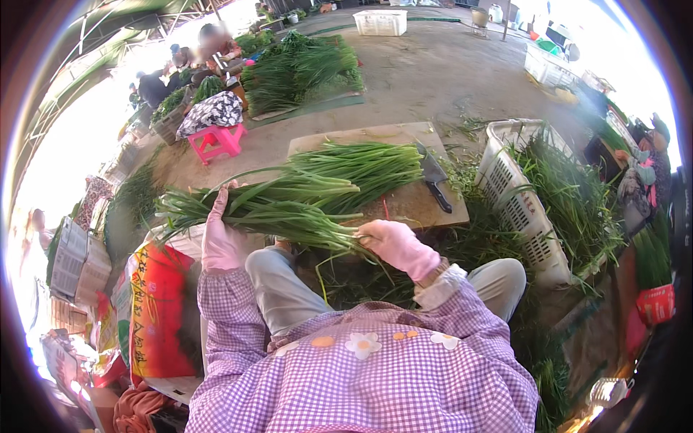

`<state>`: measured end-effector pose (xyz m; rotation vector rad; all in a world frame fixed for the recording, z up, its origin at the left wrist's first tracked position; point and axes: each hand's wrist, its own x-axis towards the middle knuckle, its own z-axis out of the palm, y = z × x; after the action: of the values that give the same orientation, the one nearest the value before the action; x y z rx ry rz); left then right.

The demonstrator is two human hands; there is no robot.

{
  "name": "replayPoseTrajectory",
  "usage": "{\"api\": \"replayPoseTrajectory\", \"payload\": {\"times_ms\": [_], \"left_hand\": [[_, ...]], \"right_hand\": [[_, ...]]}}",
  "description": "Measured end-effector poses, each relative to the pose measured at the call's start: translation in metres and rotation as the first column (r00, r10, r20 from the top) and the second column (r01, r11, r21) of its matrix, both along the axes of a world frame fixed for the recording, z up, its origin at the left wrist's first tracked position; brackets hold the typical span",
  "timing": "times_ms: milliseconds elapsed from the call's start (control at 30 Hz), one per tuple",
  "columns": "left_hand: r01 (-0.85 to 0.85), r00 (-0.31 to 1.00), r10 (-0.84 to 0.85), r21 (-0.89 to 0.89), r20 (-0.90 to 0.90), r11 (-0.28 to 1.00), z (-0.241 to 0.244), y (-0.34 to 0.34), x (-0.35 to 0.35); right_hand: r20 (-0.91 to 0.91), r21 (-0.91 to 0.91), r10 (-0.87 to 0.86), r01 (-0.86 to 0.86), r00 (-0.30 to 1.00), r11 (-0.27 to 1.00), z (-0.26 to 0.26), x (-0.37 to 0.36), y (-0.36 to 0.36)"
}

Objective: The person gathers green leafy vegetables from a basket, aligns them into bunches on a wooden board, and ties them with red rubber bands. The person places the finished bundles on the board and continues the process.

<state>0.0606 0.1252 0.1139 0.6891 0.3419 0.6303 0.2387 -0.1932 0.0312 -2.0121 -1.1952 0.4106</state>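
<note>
My left hand [221,216], in a pink fingerless glove, is closed around the leafy part of a bundle of garlic chives [270,208]. At the bundle's pale stem ends, my right hand [387,241] pinches some of the stems. This bundle is held above my knees, its leaf tips pointing left. Beyond it a larger pile of chives [373,162] lies on a wooden board [373,211], partly hidden by the held bundle. A cleaver [435,176] with a black handle rests on the board, right of the pile.
At the right stands a white plastic crate [528,203] heaped with loose greens. Trimmings lie under the board's right side. A red printed sack [162,308] is at my left. Farther off are a pink stool [216,142], a big chive stack [303,70] and seated people.
</note>
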Motion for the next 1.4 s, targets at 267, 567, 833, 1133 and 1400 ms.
{"api": "replayPoseTrajectory", "payload": {"times_ms": [267, 567, 833, 1133, 1400], "left_hand": [[-0.247, 0.969, 0.249, -0.069, 0.011, 0.967, -0.012, 0.028, -0.011], [-0.239, 0.97, 0.241, -0.071, 0.016, 0.968, -0.009, 0.009, 0.003], [-0.321, 0.935, 0.34, -0.171, 0.1, 0.932, -0.025, 0.03, -0.003], [-0.164, 0.967, 0.205, -0.24, 0.154, 0.957, -0.036, 0.021, -0.001], [-0.098, 0.946, 0.158, -0.214, 0.282, 0.972, -0.055, 0.04, -0.002]], "right_hand": [[0.244, -0.293, -0.26, 0.327, 0.934, 0.898, -0.033, 0.016, -0.084], [-0.489, -0.016, -0.132, 0.143, 0.862, 0.99, 0.027, -0.013, 0.018], [0.101, -0.909, 0.032, 0.079, 0.994, 0.409, -0.038, 0.016, -0.072], [-0.838, 0.516, 0.406, 0.283, 0.366, 0.809, 0.006, -0.019, 0.065], [-0.771, -0.341, -0.136, -0.223, 0.623, 0.913, -0.018, 0.001, -0.083]]}}
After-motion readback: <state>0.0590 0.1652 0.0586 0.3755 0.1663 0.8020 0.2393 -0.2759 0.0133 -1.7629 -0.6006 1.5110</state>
